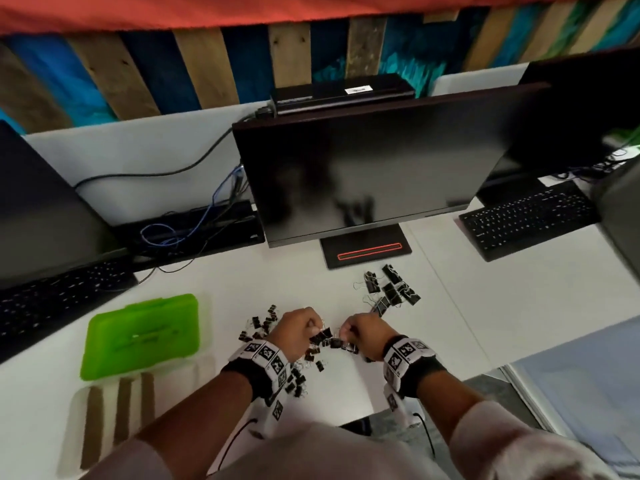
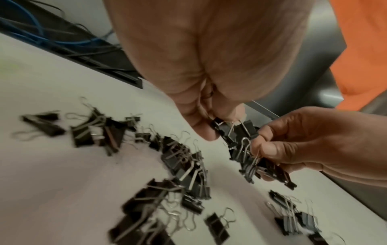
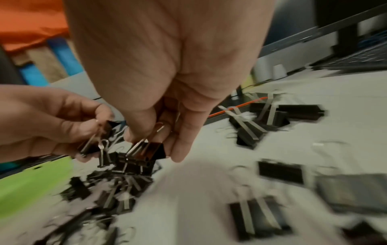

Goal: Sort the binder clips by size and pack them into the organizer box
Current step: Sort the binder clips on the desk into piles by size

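Black binder clips lie on the white desk in two groups: small ones point(image 1: 263, 323) around my left wrist and larger ones point(image 1: 391, 289) further right. Between my hands hangs a tangled clump of clips point(image 1: 325, 339). My left hand point(image 1: 313, 329) pinches a clip point(image 2: 232, 131) at one end of the clump. My right hand point(image 1: 346, 332) pinches the wire handles of a clip point(image 3: 146, 152) at the other end. Both hands hover just above the desk. The green organizer box point(image 1: 142, 336) lies to the left, with a clear compartmented tray point(image 1: 114, 410) in front of it.
A dark monitor point(image 1: 363, 168) on its stand point(image 1: 367, 252) rises right behind the clips. Keyboards lie at far left point(image 1: 52, 299) and far right point(image 1: 526, 220). Cables point(image 1: 194, 223) run behind the box. The desk's front edge point(image 1: 398, 410) drops off just right of my right wrist.
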Demonstrator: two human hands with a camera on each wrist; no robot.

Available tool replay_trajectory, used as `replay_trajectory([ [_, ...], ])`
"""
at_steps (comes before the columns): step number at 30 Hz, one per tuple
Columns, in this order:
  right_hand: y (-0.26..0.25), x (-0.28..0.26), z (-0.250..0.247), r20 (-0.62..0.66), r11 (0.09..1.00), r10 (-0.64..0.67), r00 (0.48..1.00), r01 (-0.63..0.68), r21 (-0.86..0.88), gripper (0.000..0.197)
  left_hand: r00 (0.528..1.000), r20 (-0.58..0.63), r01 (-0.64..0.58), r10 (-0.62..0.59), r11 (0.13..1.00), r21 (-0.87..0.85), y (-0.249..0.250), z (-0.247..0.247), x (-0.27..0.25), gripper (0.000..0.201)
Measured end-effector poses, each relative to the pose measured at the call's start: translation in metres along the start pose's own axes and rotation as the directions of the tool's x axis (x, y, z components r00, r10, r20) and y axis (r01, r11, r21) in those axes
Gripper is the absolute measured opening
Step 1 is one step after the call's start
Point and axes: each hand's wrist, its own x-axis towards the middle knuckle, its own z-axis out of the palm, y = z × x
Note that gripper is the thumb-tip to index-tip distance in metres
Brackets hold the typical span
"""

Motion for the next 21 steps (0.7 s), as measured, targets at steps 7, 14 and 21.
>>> replay_trajectory([
  [7,-0.062,0.032,0.033,0.051,0.979,-0.166,0.985,0.171,-0.114,0.016,0.973,-0.22,0.05,-0.071,0.994,-0.099,-0.029,-0.035,-0.034,0.02],
  [14,-0.078,0.038,0.042,0.081,0.97,-0.205,0.975,0.213,-0.116,0.017,0.916,-0.367,0.107,-0.164,0.98,-0.17,-0.05,-0.047,-0.055,0.023],
  [21,-0.08,0.044,0.047,0.004,0.982,-0.144,0.99,0.143,-0.122,0.014,0.926,-0.359,0.058,-0.121,0.982,-0.179,-0.044,-0.043,-0.057,0.027],
])
